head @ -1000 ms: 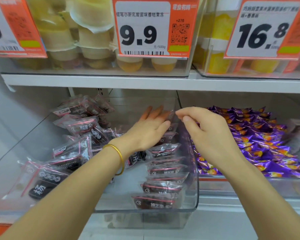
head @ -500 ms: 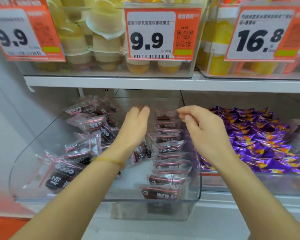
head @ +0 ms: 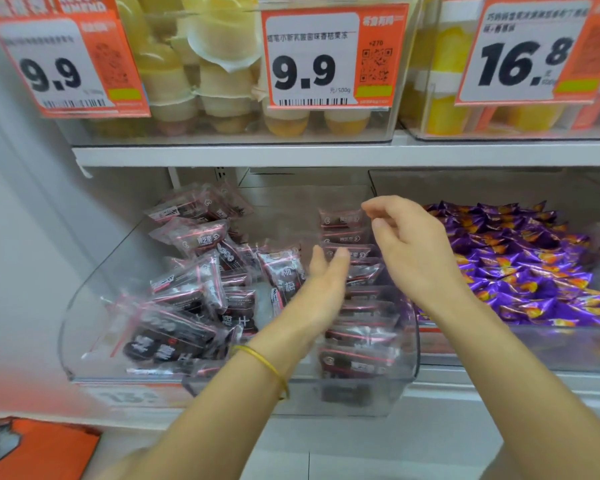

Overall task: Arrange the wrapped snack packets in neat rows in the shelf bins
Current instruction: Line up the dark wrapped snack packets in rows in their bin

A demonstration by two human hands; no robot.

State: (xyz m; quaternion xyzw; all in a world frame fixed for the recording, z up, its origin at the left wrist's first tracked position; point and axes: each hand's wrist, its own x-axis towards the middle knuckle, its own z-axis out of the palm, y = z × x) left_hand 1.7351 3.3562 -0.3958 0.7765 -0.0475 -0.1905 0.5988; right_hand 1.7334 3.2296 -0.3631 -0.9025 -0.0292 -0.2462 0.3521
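- Head view: a clear, round-cornered plastic shelf bin (head: 84, 306) sits on the lower shelf under a white upper shelf board (head: 222, 155).
- Dark snack packets with pink-edged clear wrappers lie in this bin in two groups. A tidy overlapping row (head: 357, 341) runs front to back along the right wall, and a loose heap (head: 187, 306) fills the left half.
- The left hand (head: 323, 282), with a thin gold bangle (head: 267, 365) on its wrist, hovers edge-on between heap and row. Its fingers are straight and together and it holds nothing; it is somewhat blurred.
- The right hand (head: 413, 251) hangs above the far end of the row with fingers loosely curled, thumb and forefinger slightly apart and nothing between them.
- Shiny purple-and-orange wrapped sweets (head: 516, 265) fill the neighbouring bin on the right.
- Above, an orange-and-white 9.9 price tag (head: 326, 60) fronts pale yellow jelly cups (head: 215, 74).
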